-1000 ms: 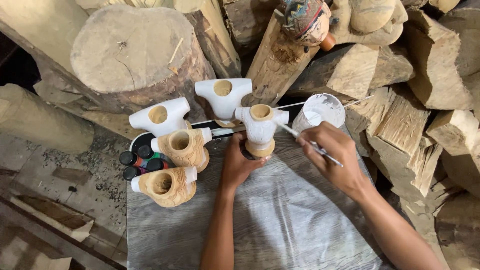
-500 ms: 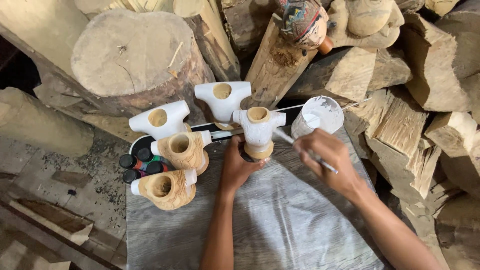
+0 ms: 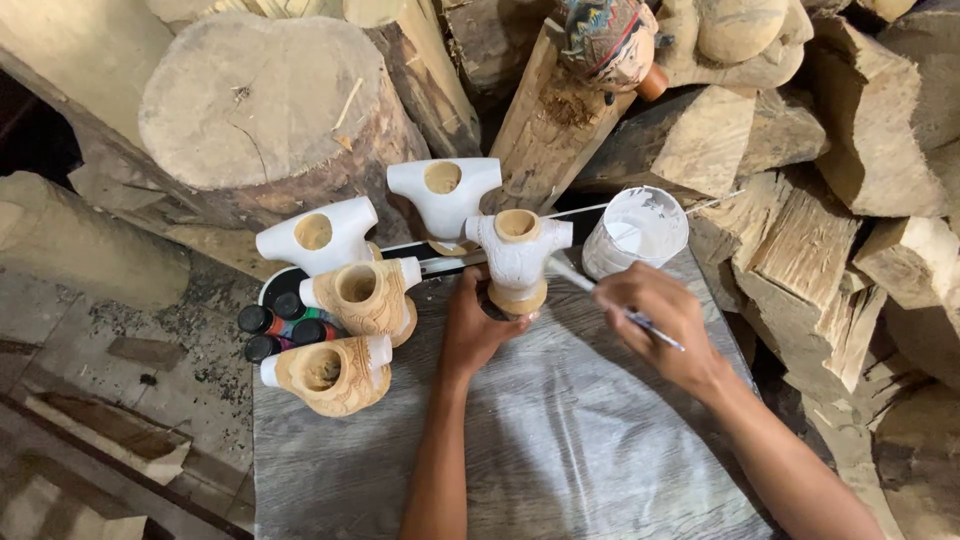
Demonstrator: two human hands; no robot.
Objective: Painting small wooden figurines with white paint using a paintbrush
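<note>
While left hand (image 3: 478,325) steadies it, white-coated carved torso (image 3: 517,258), hollow neck

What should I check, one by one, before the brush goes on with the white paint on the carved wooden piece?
1. Left hand grips the base of the carved piece: ok.
2. Right hand holds the brush: ok.
3. Brush tip touches the piece: cannot tell.
4. Paint cup stands upright within reach: ok.
5. Paint left in the cup: cannot tell.
6. Neighbouring unpainted piece apart from the brush: ok.

Grey wood-grain board (image 3: 560,450) bears carved torsos (image 3: 345,365); paint bottles (image 3: 285,325); white cup (image 3: 635,232).
</note>
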